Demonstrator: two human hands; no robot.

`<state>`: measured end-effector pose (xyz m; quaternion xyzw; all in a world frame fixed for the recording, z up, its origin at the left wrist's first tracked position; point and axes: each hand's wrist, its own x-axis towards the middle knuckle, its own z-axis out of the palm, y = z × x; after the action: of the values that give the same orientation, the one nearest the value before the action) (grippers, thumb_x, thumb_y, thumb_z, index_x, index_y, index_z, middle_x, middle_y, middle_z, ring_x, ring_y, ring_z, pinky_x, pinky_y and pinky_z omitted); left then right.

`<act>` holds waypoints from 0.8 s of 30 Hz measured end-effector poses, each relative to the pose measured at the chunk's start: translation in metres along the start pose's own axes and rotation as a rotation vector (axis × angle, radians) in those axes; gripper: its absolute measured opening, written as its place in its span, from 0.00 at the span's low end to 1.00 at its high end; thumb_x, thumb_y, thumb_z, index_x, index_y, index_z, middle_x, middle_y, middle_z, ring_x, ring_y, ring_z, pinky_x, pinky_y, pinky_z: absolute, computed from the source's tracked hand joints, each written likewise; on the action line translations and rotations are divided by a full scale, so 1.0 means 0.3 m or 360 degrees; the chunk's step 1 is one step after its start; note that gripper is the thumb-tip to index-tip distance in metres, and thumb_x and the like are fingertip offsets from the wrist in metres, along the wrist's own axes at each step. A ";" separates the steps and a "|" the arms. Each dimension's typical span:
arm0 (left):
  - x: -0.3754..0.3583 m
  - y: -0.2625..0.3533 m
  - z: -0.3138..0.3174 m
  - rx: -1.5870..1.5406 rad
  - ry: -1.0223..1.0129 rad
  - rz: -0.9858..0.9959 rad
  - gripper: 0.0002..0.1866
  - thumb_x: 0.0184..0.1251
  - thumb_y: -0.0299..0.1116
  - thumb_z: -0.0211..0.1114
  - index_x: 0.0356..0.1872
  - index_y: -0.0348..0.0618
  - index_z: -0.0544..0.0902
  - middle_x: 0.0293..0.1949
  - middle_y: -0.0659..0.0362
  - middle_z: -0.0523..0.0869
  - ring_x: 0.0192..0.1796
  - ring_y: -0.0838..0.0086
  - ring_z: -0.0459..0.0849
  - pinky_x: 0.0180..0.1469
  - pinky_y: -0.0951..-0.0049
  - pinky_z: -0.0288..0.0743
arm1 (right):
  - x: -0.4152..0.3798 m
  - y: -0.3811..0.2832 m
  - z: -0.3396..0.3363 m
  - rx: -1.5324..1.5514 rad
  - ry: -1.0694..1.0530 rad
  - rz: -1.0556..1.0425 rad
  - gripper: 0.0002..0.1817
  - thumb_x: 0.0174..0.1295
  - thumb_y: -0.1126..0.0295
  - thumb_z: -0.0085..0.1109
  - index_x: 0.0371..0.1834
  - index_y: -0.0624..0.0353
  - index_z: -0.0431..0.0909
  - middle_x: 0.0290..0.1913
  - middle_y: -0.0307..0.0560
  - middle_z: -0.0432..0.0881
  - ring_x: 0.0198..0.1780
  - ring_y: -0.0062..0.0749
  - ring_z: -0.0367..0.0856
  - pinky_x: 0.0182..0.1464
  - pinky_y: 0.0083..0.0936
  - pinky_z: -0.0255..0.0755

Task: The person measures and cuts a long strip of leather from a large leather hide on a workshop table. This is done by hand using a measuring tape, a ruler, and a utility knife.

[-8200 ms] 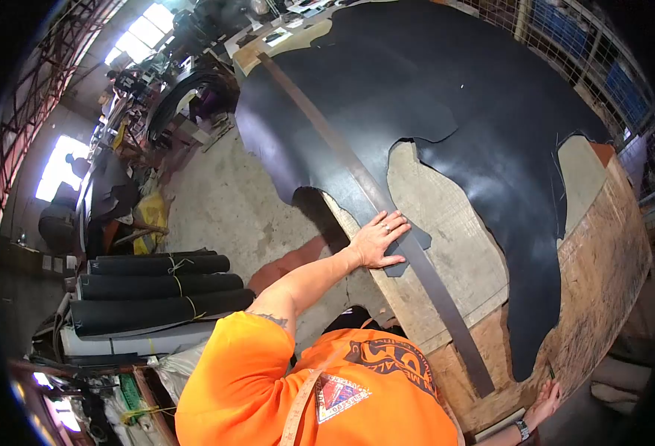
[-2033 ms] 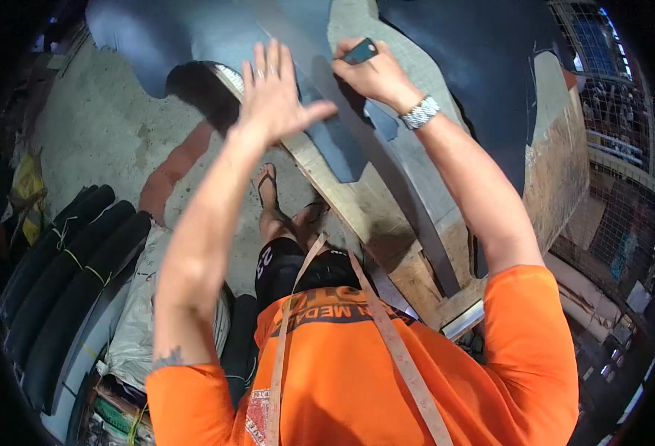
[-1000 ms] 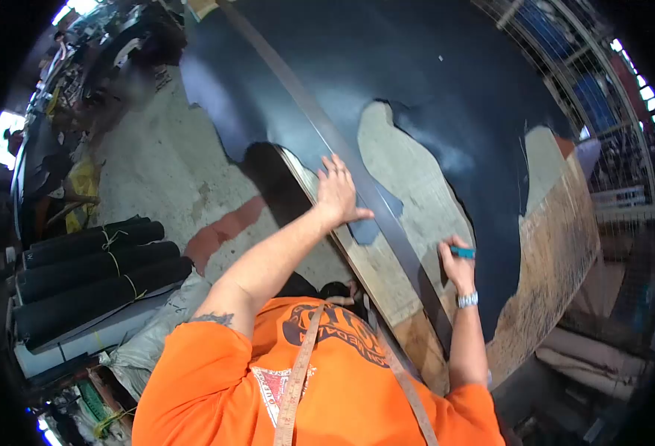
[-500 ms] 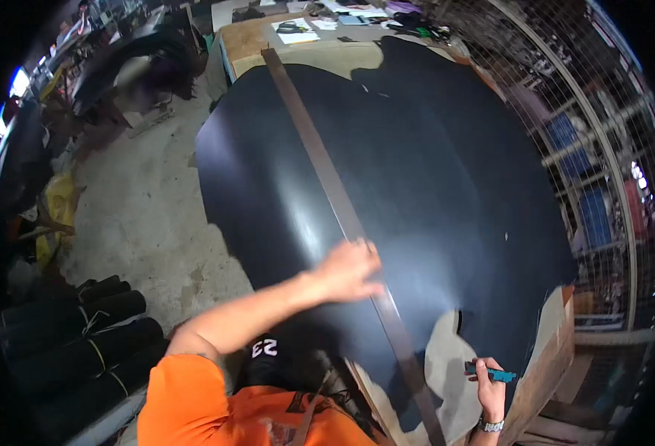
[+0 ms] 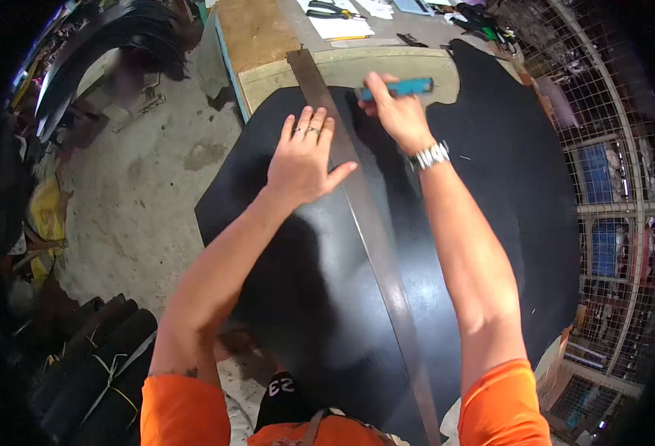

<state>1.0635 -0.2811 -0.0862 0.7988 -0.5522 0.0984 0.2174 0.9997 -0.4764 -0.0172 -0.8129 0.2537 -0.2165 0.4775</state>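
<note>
A large black leather hide (image 5: 491,223) covers most of the table. Lengthwise across it lies a long metal straightedge (image 5: 387,271), its far end reaching past the hide's edge. My left hand (image 5: 298,163) rests with fingers outstretched at the far part of the straightedge, thumb across the metal and fingertips near its left edge. To the right, my right hand (image 5: 402,123) is closed around a teal utility knife (image 5: 413,87), held over the far edge of the hide. The blade cannot be made out.
Pliers (image 5: 331,10) lie on white paper at the table's far end, with dark tools (image 5: 484,26) farther right. Tied black rolls (image 5: 112,372) are on the lower left. A wire mesh partition (image 5: 610,208) stands along the right side.
My left hand has slid farther up along the straightedge and flattened out. My right hand has carried the knife from the near right corner to the far edge. The view has shifted forward.
</note>
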 end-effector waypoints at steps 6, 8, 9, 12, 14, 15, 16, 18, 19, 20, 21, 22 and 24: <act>0.017 -0.006 -0.010 -0.0101 -0.0019 -0.0050 0.46 0.62 0.62 0.70 0.69 0.29 0.74 0.75 0.41 0.70 0.80 0.49 0.63 0.79 0.42 0.55 | 0.196 0.081 0.142 -0.0098 -0.0132 -0.0113 0.25 0.74 0.47 0.56 0.41 0.62 0.85 0.30 0.49 0.88 0.35 0.41 0.88 0.43 0.38 0.78; 0.020 -0.005 -0.017 -0.0141 -0.0017 -0.0051 0.48 0.61 0.61 0.71 0.70 0.28 0.73 0.74 0.41 0.70 0.80 0.48 0.63 0.79 0.40 0.55 | 0.209 0.096 0.150 -0.0166 -0.0136 -0.0137 0.24 0.74 0.48 0.57 0.40 0.62 0.85 0.30 0.49 0.88 0.35 0.40 0.88 0.42 0.37 0.79; 0.023 -0.007 -0.016 -0.0149 -0.0032 -0.0054 0.48 0.60 0.61 0.71 0.70 0.28 0.73 0.74 0.40 0.70 0.80 0.48 0.63 0.79 0.40 0.55 | 0.214 0.104 0.153 -0.0206 -0.0138 -0.0171 0.24 0.74 0.48 0.57 0.40 0.62 0.85 0.29 0.49 0.88 0.34 0.39 0.88 0.42 0.37 0.79; 0.025 -0.011 -0.017 -0.0168 -0.0068 -0.0067 0.49 0.59 0.61 0.71 0.70 0.28 0.72 0.74 0.40 0.70 0.80 0.47 0.62 0.79 0.39 0.55 | 0.219 0.108 0.159 -0.0136 -0.0152 -0.0147 0.22 0.74 0.50 0.58 0.40 0.61 0.85 0.29 0.50 0.88 0.32 0.38 0.88 0.40 0.35 0.79; 0.026 -0.014 -0.019 -0.0176 -0.0083 -0.0069 0.49 0.59 0.61 0.72 0.70 0.28 0.72 0.74 0.39 0.70 0.80 0.47 0.62 0.79 0.39 0.54 | 0.217 0.106 0.160 -0.0091 -0.0157 -0.0110 0.21 0.73 0.51 0.59 0.40 0.61 0.85 0.28 0.49 0.88 0.31 0.37 0.88 0.39 0.34 0.79; 0.027 -0.014 -0.018 -0.0172 -0.0091 -0.0074 0.49 0.59 0.61 0.71 0.70 0.28 0.72 0.74 0.39 0.69 0.80 0.47 0.62 0.79 0.39 0.54 | 0.215 0.106 0.158 -0.0102 -0.0159 -0.0102 0.21 0.73 0.52 0.59 0.40 0.61 0.85 0.28 0.49 0.88 0.31 0.37 0.88 0.38 0.34 0.78; 0.027 -0.014 -0.016 -0.0168 -0.0099 -0.0078 0.49 0.59 0.61 0.71 0.71 0.28 0.72 0.75 0.39 0.69 0.80 0.47 0.62 0.79 0.39 0.54 | 0.213 0.105 0.157 -0.0113 -0.0161 -0.0094 0.21 0.73 0.52 0.59 0.40 0.61 0.85 0.28 0.49 0.88 0.30 0.37 0.87 0.38 0.33 0.78; 0.025 -0.011 -0.014 -0.0169 -0.0112 -0.0086 0.49 0.59 0.61 0.71 0.71 0.28 0.72 0.75 0.39 0.69 0.81 0.47 0.61 0.79 0.39 0.53 | 0.211 0.108 0.157 -0.0124 -0.0162 -0.0094 0.20 0.73 0.52 0.60 0.39 0.61 0.86 0.28 0.49 0.88 0.30 0.36 0.87 0.38 0.34 0.78; 0.025 -0.011 -0.014 -0.0171 -0.0114 -0.0089 0.50 0.59 0.62 0.71 0.71 0.28 0.72 0.75 0.39 0.68 0.81 0.47 0.61 0.80 0.39 0.53 | 0.212 0.107 0.157 -0.0128 -0.0161 -0.0098 0.20 0.72 0.52 0.61 0.39 0.61 0.86 0.28 0.49 0.88 0.30 0.36 0.87 0.38 0.34 0.78; 0.025 -0.010 -0.014 -0.0172 -0.0115 -0.0091 0.50 0.59 0.62 0.72 0.70 0.27 0.72 0.76 0.39 0.68 0.81 0.47 0.61 0.80 0.39 0.53 | 0.214 0.109 0.158 -0.0132 -0.0156 -0.0129 0.20 0.71 0.52 0.62 0.39 0.61 0.86 0.27 0.49 0.88 0.30 0.37 0.87 0.38 0.34 0.78; 0.023 -0.011 -0.013 -0.0191 -0.0115 -0.0096 0.50 0.58 0.61 0.72 0.70 0.26 0.72 0.76 0.38 0.67 0.81 0.47 0.61 0.80 0.39 0.52 | 0.218 0.113 0.158 -0.0136 -0.0149 -0.0159 0.19 0.70 0.53 0.63 0.39 0.61 0.86 0.27 0.49 0.88 0.30 0.38 0.87 0.38 0.35 0.78; 0.020 -0.011 -0.014 -0.0212 -0.0118 -0.0099 0.51 0.58 0.61 0.73 0.70 0.26 0.71 0.76 0.38 0.67 0.81 0.46 0.60 0.80 0.39 0.52 | 0.219 0.116 0.156 -0.0141 -0.0141 -0.0186 0.18 0.69 0.54 0.64 0.38 0.60 0.86 0.27 0.49 0.87 0.30 0.39 0.87 0.38 0.36 0.78; 0.017 -0.011 -0.016 -0.0247 -0.0126 -0.0091 0.53 0.55 0.61 0.75 0.70 0.24 0.71 0.76 0.37 0.66 0.81 0.46 0.60 0.80 0.39 0.52 | 0.227 0.113 0.153 -0.0267 -0.0132 -0.0241 0.17 0.66 0.55 0.66 0.37 0.60 0.87 0.27 0.50 0.87 0.30 0.41 0.87 0.39 0.36 0.79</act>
<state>1.0689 -0.2821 -0.0806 0.7982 -0.5433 0.0174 0.2595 1.0729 -0.5019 -0.0605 -0.8750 0.1889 -0.1960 0.4002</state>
